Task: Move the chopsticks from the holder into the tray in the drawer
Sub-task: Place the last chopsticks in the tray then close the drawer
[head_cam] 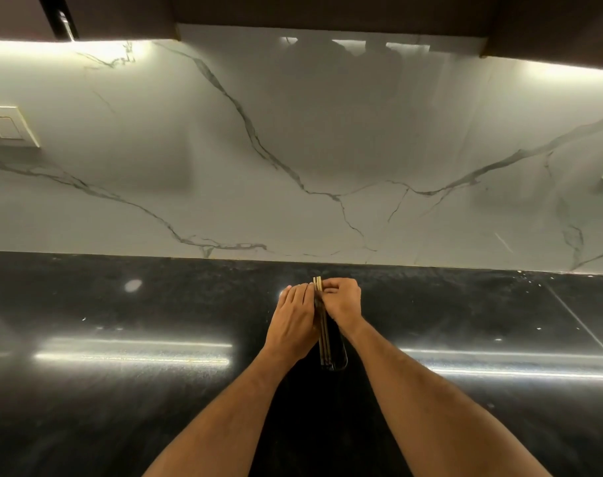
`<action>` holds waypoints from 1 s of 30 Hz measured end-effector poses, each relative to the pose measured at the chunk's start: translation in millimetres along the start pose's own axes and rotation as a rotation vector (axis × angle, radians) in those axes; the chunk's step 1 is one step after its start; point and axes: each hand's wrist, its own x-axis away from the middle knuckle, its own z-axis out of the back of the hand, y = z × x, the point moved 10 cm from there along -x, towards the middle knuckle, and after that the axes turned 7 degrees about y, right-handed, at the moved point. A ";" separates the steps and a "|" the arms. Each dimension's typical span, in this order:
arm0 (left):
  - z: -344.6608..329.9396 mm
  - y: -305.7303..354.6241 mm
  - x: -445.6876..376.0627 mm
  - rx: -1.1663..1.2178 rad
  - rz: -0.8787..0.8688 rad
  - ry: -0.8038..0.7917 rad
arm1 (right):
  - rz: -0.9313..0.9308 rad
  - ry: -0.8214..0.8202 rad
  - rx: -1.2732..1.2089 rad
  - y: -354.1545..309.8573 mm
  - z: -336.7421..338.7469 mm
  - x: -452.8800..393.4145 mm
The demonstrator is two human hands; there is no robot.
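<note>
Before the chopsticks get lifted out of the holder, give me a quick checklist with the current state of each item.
1. Both hands on the bundle: ok. The left hand and right hand close around the chopsticks from either side.
2. Chopsticks gathered together: ok, they run side by side with tops level.
3. Lower ends in the holder: ok, they reach down into it.
4. Holder steady on the countertop: cannot tell, its base is dark and partly hidden.
5. Drawer and tray ready: cannot tell, neither is in view.
6. Countertop around the holder free of obstacles: ok.
</note>
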 end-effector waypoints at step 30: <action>194.0 68.4 32.0 0.940 0.478 0.156 | 0.411 0.143 -0.334 -192.1 166.8 171.5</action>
